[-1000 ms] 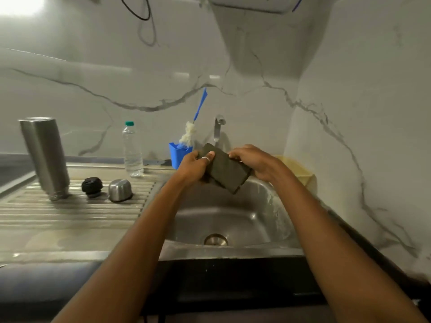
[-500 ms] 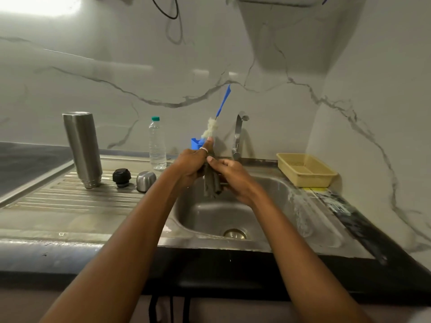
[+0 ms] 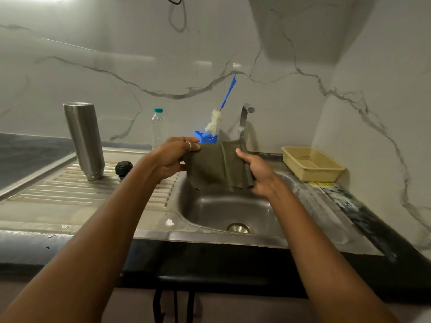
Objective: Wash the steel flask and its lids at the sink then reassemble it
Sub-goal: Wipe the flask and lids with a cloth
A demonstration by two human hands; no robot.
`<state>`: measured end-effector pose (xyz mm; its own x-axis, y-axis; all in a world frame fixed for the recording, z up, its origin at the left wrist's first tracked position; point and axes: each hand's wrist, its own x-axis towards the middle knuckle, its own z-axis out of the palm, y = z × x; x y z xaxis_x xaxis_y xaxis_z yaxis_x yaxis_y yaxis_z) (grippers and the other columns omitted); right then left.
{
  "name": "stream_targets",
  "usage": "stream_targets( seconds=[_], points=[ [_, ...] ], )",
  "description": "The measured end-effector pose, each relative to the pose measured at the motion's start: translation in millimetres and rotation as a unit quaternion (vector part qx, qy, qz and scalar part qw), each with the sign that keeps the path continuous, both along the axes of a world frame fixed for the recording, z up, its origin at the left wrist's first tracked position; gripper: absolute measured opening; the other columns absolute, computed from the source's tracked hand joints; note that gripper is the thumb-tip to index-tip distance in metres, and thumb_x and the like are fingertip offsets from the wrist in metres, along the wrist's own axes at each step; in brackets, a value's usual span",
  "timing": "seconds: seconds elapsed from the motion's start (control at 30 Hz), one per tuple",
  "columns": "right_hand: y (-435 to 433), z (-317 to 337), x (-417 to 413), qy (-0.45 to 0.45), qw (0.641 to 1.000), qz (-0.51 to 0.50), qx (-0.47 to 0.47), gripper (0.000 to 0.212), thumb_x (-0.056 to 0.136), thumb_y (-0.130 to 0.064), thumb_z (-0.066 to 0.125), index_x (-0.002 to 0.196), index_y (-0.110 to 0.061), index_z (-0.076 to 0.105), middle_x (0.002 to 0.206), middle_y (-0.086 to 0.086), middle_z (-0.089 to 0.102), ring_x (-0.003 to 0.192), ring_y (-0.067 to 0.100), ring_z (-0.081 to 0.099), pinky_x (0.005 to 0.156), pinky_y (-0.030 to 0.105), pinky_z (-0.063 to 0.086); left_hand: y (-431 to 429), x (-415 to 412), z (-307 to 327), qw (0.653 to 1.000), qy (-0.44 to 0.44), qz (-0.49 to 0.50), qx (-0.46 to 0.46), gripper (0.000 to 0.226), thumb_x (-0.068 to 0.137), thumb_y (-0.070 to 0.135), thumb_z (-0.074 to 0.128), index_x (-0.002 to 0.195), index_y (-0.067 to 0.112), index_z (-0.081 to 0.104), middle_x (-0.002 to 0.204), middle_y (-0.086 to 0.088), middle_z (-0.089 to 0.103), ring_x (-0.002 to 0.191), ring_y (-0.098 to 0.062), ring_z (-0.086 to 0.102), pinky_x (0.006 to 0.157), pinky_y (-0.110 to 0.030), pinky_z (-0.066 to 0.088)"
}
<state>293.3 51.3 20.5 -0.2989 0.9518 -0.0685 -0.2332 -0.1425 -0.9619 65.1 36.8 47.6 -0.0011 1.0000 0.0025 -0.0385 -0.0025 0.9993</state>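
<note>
Over sink [image 3: 210,213], left hand [image 3: 173,157] and right hand [image 3: 256,170] pinch cloth [image 3: 217,167] edges, fingers [image 3: 193,146] curled; flask [image 3: 84,141] stands on tabletop [image 3: 46,206], well left, black lid [image 3: 123,168] beside; judged drying step: free one hand, fetch flask, grip firmly; steel may slip.

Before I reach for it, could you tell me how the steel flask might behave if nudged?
The steel flask stands tall and narrow on the ribbed drainboard, so it probably tips easily. Its smooth, shiny wall may be slippery; being round, it would likely roll once down.
</note>
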Motion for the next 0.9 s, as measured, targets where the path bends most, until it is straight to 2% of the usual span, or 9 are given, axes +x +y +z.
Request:
stream_targets(
  seconds=[0.1,0.27,0.33,0.43,0.53,0.6,0.67,0.77,0.9],
  points=[
    [1,-6,-6,-0.025,1.0,0.01,0.0,0.031,0.105,-0.031,0.053,0.12,-0.009,0.068,0.114,0.015,0.075,0.103,0.028,0.073,0.088,0.045,0.06,2,5,-2,1.0,-0.002,0.011,0.013,0.026,0.096,0.008,0.061,0.12,0.015,0.068,0.121,-0.011,0.068,0.111,-0.023,0.062,0.086,-0.034,0.052],
    [3,-15,-10,-0.06,0.998,0.0,0.033,0.032,0.105,-0.031,0.054,0.125,-0.008,0.065,0.114,0.011,0.075,0.107,0.024,0.073,0.088,0.041,0.06,4,7,-9,0.992,0.123,0.041,0.003,0.028,0.1,0.011,0.055,0.126,0.013,0.064,0.117,-0.008,0.063,0.107,-0.021,0.057,0.087,-0.037,0.047],
    [5,-8,-10,-0.137,0.989,-0.017,0.061,0.04,0.106,-0.041,0.048,0.118,-0.009,0.069,0.108,0.009,0.077,0.103,0.022,0.074,0.09,0.04,0.059,2,8,-14,0.989,0.134,0.055,-0.013,0.025,0.1,0.009,0.054,0.122,0.012,0.066,0.114,-0.007,0.063,0.102,-0.019,0.057,0.086,-0.039,0.047],
    [2,13,-21,-0.35,0.922,-0.038,0.162,0.061,0.105,-0.057,0.036,0.108,-0.008,0.071,0.106,0.012,0.075,0.102,0.025,0.071,0.097,0.043,0.054,-4,16,-24,0.987,0.143,0.059,-0.03,0.02,0.101,0.007,0.05,0.099,0.013,0.069,0.099,-0.008,0.064,0.089,-0.017,0.058,0.076,-0.035,0.05],
    [-4,33,-37,-0.513,0.818,-0.022,0.258,0.061,0.107,-0.055,0.029,0.076,-0.012,0.059,0.075,0.004,0.06,0.072,0.018,0.058,0.068,0.033,0.045,-10,26,-34,0.994,0.102,0.03,-0.031,0.022,0.102,0.002,0.046,0.101,0.0,0.067,0.097,-0.016,0.065,0.085,-0.02,0.062,0.07,-0.031,0.055],
    [-5,41,-44,-0.566,0.775,0.002,0.281,0.06,0.107,-0.055,0.027,0.07,-0.013,0.049,0.067,0.003,0.05,0.064,0.017,0.049,0.062,0.033,0.038,-12,31,-40,0.997,0.069,0.015,-0.028,0.024,0.103,0.002,0.044,0.105,-0.003,0.067,0.102,-0.018,0.068,0.095,-0.025,0.066,0.078,-0.034,0.058],
    [-2,42,-45,-0.563,0.777,0.023,0.282,0.059,0.107,-0.056,0.028,0.075,-0.011,0.05,0.072,0.005,0.05,0.068,0.019,0.049,0.063,0.033,0.037,-12,30,-45,0.998,0.034,0.028,-0.037,0.023,0.105,0.01,0.046,0.105,0.003,0.067,0.104,-0.018,0.07,0.1,-0.028,0.067,0.08,-0.038,0.058],
    [2,43,-37,-0.513,0.814,0.017,0.272,0.058,0.106,-0.057,0.029,0.087,-0.01,0.057,0.083,0.009,0.051,0.076,0.021,0.05,0.068,0.034,0.04,-14,27,-46,0.998,-0.032,0.029,-0.051,0.031,0.106,0.034,0.05,0.113,0.01,0.068,0.105,-0.011,0.073,0.105,-0.026,0.067,0.073,-0.034,0.057],
    [8,43,-26,-0.478,0.841,-0.003,0.253,0.057,0.105,-0.057,0.035,0.081,-0.01,0.054,0.072,0.003,0.05,0.068,0.018,0.05,0.067,0.033,0.04,-18,22,-40,0.996,-0.04,-0.01,-0.08,0.059,0.1,0.065,0.039,0.118,0.016,0.068,0.108,-0.003,0.073,0.1,-0.017,0.066,0.068,-0.031,0.056]
  ],
)
